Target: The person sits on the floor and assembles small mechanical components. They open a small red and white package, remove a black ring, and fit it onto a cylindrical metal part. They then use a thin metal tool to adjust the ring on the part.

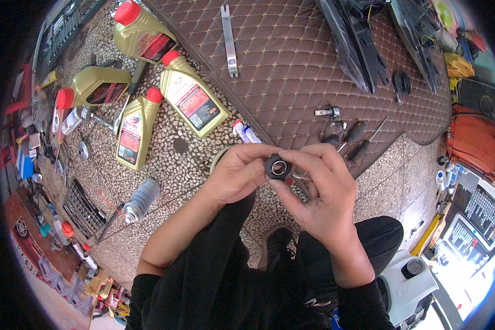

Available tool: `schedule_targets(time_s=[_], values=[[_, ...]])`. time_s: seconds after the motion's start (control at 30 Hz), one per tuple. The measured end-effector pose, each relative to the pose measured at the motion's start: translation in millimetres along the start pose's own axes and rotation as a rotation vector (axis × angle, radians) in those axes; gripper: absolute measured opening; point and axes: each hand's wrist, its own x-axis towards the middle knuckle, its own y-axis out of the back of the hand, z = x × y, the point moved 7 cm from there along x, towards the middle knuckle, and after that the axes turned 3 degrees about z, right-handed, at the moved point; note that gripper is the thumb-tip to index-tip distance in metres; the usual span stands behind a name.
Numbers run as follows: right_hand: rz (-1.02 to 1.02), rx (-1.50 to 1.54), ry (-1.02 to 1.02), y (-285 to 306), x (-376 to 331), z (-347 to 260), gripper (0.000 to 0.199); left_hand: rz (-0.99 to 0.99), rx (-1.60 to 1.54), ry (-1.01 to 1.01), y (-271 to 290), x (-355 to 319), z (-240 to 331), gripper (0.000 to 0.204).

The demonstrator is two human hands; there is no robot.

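Bottles (195, 102) of glossy gold plastic, four with ribbed red caps, fill the left of my feed, with a silver cylindrical spray can (142, 199) below them. Next along, I see a flat silver metal bar (229, 41) with notched ends. At centre, the left hand (237, 171) pinches the left edge of a small black ring-shaped part (279, 175) with a shiny metal inner rim; the right hand (324, 190) grips its other side between thumb and fingers. From here I make out the part held above the person's knees, its opening facing my camera. Farther right are a small metal-bodied bulb (327, 111) and dark-handled screwdrivers (357, 132).

The bottles rest on a pebbled, speckled stone floor (187, 165); the bar, bulb and screwdrivers lie on a brown quilted mat (291, 66) with diamond stitching. An orange-brown case (474, 144) stands at the room's right side.
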Motion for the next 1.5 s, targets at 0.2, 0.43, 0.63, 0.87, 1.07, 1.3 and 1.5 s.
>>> schedule_targets(time_s=[0.2, 0.43, 0.63, 0.87, 1.07, 1.3, 1.5], values=[[0.012, -0.024, 0.029, 3, -1, 7, 0.045, 0.057, 0.120, 0.054, 4, 3, -1, 0.040], [0.012, 0.062, -0.006, 9, -12, 33, 0.043, 0.068, 0.250, 0.124, 18, 6, -8, 0.059], [0.162, 0.690, -0.606, 1, -53, 127, 0.041, 0.132, 0.735, 0.088, 76, 38, -6, 0.040], [0.219, 1.162, -0.988, -34, -125, 194, 0.035, -0.175, 1.619, -0.095, 102, 85, -35, 0.032], [0.292, 1.241, -1.097, -49, -158, 204, 0.028, -0.273, 1.876, -0.283, 97, 91, -39, 0.040], [0.320, 1.248, -1.038, -38, -159, 206, 0.025, 0.226, 1.813, -0.059, 100, 14, -21, 0.030], [0.298, 1.231, -1.083, -53, -168, 213, 0.026, 0.220, 1.936, 0.309, 111, -7, -59, 0.039]])
